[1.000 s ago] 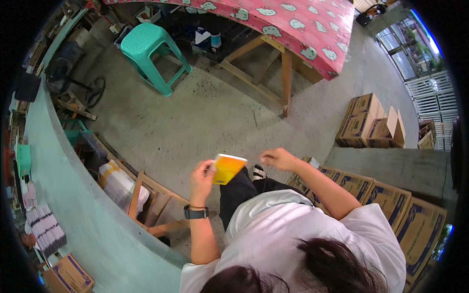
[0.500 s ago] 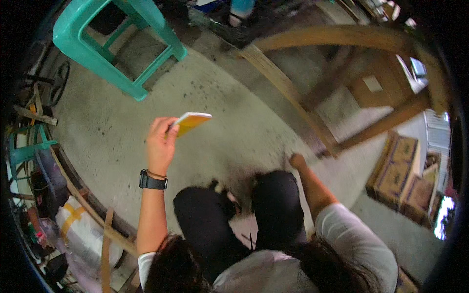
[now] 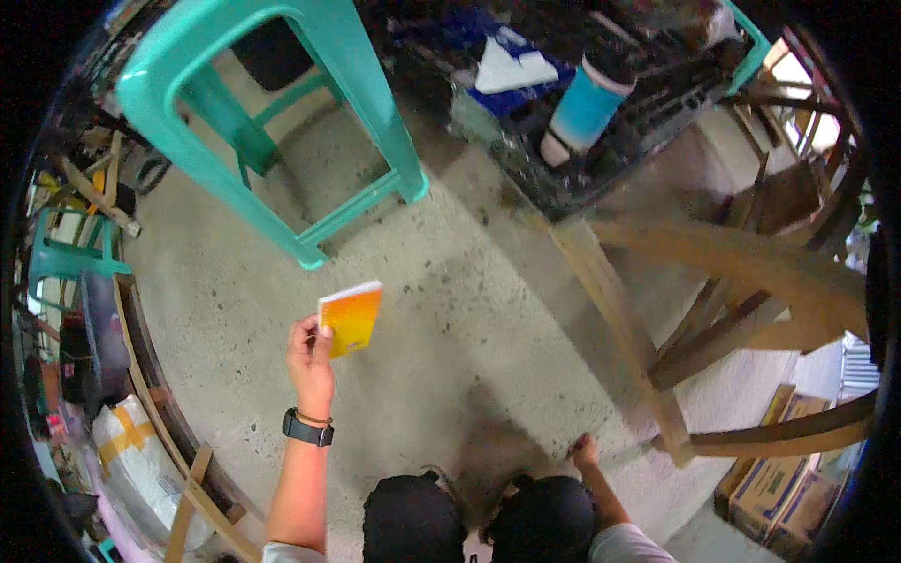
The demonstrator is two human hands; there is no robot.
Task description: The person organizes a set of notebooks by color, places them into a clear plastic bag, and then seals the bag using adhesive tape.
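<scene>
A small spiral-bound notebook (image 3: 351, 319) with an orange-to-yellow cover is in my left hand (image 3: 311, 355), thumb across the front and fingers behind. It is held up over the concrete floor, tilted, with its white page edge showing at the top. A dark watch and a thin brown band circle that wrist. My right hand (image 3: 584, 450) hangs low beyond my right knee, near the foot of a wooden frame. Its fingers look curled; whatever they hold, if anything, is too small and blurred to make out.
A green plastic stool (image 3: 282, 220) stands ahead on the left. A blue tumbler (image 3: 589, 111) rests on a black surface (image 3: 563, 192) farther ahead. Wooden furniture (image 3: 732, 258) and cardboard boxes (image 3: 771, 488) are on the right; a taped white package (image 3: 141, 460) lies at left behind wooden strips.
The view has tilted upward, so the black surface and tumbler show more. The notebook has turned its cover more toward me. Both hands appear lower in the picture.
</scene>
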